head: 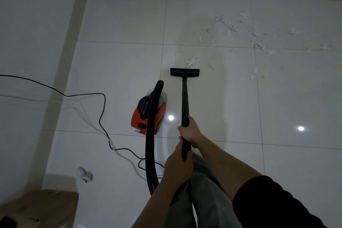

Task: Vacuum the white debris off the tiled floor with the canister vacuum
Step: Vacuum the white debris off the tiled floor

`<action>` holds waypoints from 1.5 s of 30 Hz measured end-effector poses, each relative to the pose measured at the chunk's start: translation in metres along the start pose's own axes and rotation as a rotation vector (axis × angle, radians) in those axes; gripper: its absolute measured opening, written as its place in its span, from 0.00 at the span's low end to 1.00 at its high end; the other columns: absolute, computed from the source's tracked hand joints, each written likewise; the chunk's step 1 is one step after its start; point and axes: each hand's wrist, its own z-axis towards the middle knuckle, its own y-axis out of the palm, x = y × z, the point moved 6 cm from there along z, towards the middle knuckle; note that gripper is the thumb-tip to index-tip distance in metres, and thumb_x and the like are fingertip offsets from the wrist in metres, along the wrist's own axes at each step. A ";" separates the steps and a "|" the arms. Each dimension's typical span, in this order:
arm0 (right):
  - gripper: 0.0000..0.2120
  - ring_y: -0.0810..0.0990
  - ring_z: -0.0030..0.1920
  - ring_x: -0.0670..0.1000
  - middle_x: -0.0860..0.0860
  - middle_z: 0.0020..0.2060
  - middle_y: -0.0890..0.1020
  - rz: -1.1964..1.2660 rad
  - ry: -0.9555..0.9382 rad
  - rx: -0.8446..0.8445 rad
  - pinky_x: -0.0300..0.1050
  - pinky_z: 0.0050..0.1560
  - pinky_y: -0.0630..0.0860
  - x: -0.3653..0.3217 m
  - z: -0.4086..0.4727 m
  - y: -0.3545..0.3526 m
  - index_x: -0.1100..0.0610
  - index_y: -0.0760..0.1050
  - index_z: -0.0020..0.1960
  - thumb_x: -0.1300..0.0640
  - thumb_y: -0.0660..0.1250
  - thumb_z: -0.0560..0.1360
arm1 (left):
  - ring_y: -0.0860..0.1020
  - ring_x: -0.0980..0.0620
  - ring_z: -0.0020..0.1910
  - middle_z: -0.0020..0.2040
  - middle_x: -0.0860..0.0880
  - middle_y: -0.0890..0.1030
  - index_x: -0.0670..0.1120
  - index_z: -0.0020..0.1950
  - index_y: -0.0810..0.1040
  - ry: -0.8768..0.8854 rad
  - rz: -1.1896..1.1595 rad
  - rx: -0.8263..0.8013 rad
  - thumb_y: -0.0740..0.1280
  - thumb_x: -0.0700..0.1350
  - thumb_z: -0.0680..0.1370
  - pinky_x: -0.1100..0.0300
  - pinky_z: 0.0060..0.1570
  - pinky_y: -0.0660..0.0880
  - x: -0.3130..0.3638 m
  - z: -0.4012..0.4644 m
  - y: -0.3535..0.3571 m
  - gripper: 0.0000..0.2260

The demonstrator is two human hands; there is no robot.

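Person, seen from above: both forearms were bare. A black sleeve (273, 201) covered the right upper arm at five o'clock. Grey trousers (205, 198) showed at six o'clock. Left hand (177, 164) and right hand (190, 131) wore no gloves.
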 end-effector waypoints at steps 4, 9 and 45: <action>0.27 0.75 0.29 0.51 0.58 0.43 0.73 0.006 -0.010 0.036 0.44 0.30 0.77 -0.004 0.009 -0.006 0.55 0.61 0.72 0.67 0.63 0.76 | 0.79 0.54 0.51 0.57 0.54 0.79 0.58 0.75 0.57 -0.015 0.038 -0.002 0.54 0.55 0.78 0.50 0.55 0.77 -0.003 0.011 0.002 0.25; 0.27 0.75 0.29 0.51 0.57 0.41 0.74 0.012 -0.012 0.059 0.44 0.30 0.77 -0.011 0.018 -0.018 0.56 0.60 0.73 0.67 0.63 0.77 | 0.78 0.56 0.52 0.58 0.53 0.79 0.52 0.74 0.62 0.012 0.011 -0.006 0.56 0.50 0.80 0.54 0.58 0.75 0.005 0.027 0.008 0.21; 0.38 0.76 0.32 0.51 0.56 0.51 0.74 -0.042 -0.050 -0.009 0.43 0.32 0.77 -0.146 0.138 -0.144 0.53 0.46 0.81 0.65 0.64 0.79 | 0.77 0.67 0.39 0.44 0.63 0.75 0.51 0.74 0.61 -0.035 -0.088 0.052 0.57 0.44 0.81 0.72 0.40 0.74 0.145 0.189 0.046 0.21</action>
